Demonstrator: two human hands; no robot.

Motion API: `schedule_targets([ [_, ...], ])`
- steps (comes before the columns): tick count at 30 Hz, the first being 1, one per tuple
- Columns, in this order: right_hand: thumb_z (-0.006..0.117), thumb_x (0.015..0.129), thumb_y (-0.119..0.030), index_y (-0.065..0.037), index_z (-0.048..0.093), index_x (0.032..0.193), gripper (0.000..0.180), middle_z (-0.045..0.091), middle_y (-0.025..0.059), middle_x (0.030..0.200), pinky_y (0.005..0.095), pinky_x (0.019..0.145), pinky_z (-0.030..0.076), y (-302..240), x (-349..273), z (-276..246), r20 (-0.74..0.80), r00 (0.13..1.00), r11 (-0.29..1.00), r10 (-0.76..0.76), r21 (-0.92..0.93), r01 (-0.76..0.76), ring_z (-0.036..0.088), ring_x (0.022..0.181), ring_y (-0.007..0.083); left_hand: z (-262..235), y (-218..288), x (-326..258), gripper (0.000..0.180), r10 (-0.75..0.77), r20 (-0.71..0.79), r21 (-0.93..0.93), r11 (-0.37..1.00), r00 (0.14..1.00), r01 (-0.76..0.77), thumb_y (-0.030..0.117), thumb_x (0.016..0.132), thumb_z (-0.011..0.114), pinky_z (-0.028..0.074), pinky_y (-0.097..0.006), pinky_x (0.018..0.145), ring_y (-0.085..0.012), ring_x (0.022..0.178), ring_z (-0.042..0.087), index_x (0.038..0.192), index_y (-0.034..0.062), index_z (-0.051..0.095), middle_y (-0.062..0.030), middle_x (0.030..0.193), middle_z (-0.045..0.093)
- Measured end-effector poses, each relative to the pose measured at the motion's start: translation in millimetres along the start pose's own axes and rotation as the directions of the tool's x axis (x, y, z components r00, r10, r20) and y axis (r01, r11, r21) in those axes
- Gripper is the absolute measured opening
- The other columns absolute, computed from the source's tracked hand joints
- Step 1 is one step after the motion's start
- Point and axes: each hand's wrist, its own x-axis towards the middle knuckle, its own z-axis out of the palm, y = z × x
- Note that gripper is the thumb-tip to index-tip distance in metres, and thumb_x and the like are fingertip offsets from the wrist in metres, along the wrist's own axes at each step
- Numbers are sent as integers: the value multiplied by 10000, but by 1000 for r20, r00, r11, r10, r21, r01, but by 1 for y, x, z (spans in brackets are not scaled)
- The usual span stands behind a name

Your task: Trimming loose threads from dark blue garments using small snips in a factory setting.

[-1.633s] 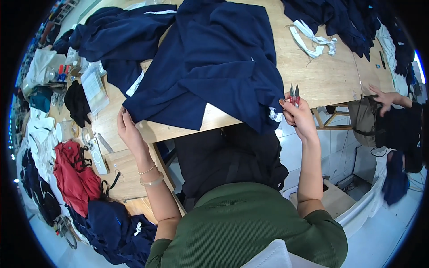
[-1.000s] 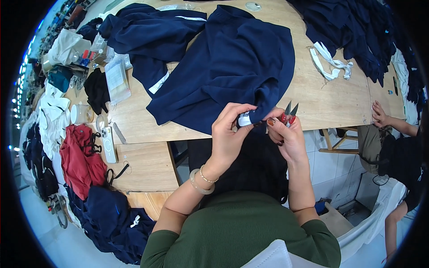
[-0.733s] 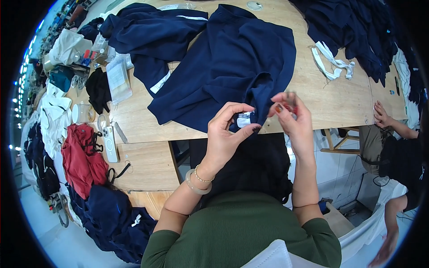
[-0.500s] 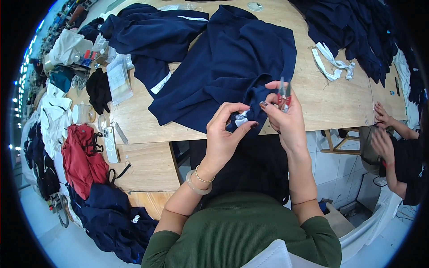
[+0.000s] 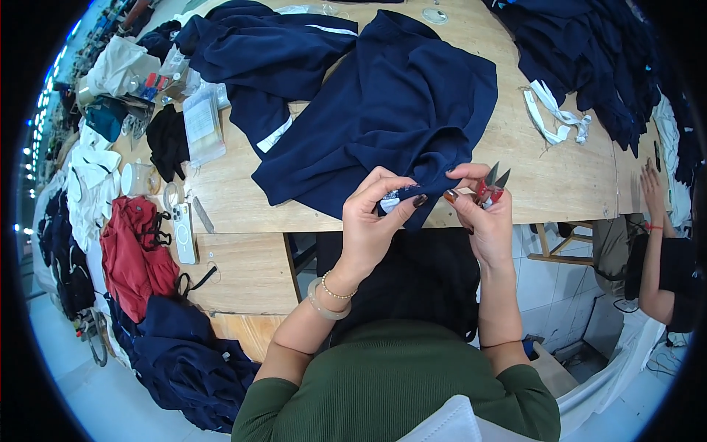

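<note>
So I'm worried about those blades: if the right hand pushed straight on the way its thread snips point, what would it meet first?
Likely bare wooden table: the thread snips in the right hand point up and away, just right of the navy garment. Depth is unclear.

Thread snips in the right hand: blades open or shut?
Open. The thread snips in the right hand show two blade tips spread in a V, pointing up from the red handle, clear of the navy garment.

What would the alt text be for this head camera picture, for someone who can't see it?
Seen from above, a person's left hand pinches a small label at the edge of a navy garment while the right hand holds red thread snips beside it. The garment lies on a wooden table strewn with more clothes.
</note>
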Motion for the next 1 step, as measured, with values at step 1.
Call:
schedule_targets([
  [1,683,850,5,-8,617,1126,285,663,98,1021,177,816,516,-1,0,-3,34,999,998,19,-60,-17,648,864,115,-3,-2,0,260,44,34,69,997,998,-46,-46,831,706,496,-196,804,-111,885,576,1084,-21,653,-73,1005,570],
])
